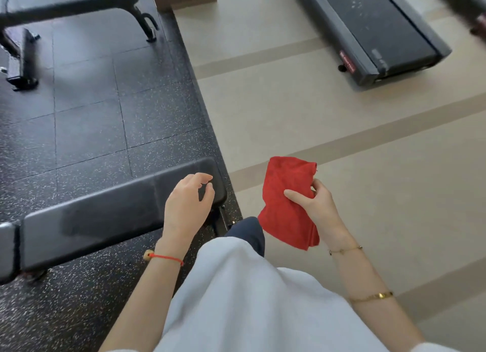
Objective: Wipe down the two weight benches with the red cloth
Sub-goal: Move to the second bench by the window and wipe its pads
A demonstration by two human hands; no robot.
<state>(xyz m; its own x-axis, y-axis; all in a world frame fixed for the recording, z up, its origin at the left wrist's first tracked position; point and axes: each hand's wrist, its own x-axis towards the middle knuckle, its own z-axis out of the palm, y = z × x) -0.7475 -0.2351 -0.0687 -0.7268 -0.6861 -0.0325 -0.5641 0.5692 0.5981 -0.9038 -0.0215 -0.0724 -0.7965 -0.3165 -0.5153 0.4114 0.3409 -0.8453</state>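
Black speckled rubber matting [86,130] carries the near bench [105,209], a long dark padded bench lying across the lower left, and everything else is placed from it. Beyond it, at the far end of the matting, stands the second bench [65,1], well apart. Off to the near bench's right, across pale flooring, sits a treadmill [373,33]. Just past the near bench's right end, over the pale floor, the red cloth [284,196] hangs folded, clear of the padding. The right hand [313,201] grasps it, thumb across the front and fingers curled behind. The left hand [188,201] hovers over the near bench's right end, fingers loosely bent and holding nothing. Neither bench looks to be under the cloth yet, so the wiping seems still ahead. The risk, as I judge it, is that the folded cloth bunches and only a narrow strip touches the padding, leaving patches missed, or that the far bench gets overlooked.
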